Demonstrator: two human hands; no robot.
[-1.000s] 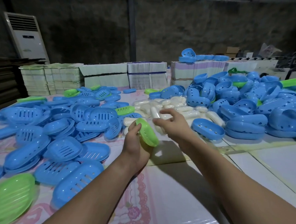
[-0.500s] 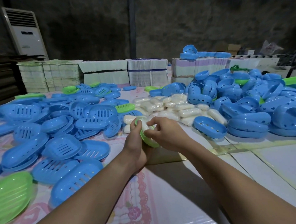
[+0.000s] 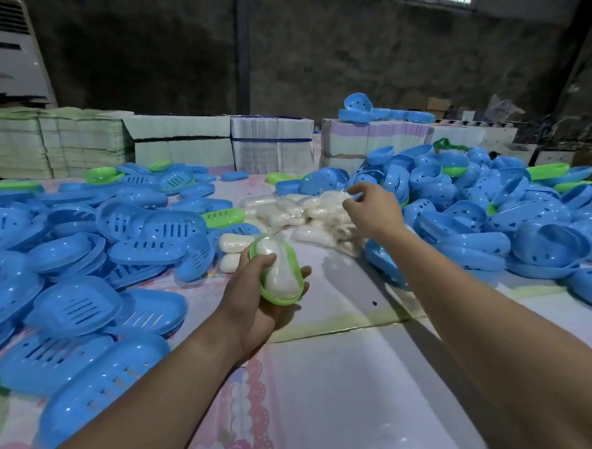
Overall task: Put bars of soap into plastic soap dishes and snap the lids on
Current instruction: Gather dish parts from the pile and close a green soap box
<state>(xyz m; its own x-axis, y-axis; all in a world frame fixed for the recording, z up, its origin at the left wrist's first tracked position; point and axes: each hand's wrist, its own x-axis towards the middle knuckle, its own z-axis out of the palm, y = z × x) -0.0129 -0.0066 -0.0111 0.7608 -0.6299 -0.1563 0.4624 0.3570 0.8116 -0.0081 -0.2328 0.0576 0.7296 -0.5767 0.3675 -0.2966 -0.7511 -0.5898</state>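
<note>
Left hand curled round a green soap dish with a white soap bar seated inside, lidless, above the table. Right hand over the wrapped soap pile, fingers loosely curled, holding nothing visible.

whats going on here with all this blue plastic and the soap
A person is packing soap into plastic dishes. The left hand holds a green soap dish with a wrapped white bar of soap lying in it, no lid on yet. The right hand reaches out over the pile of wrapped soap bars, between heaps of blue dish parts.
</note>
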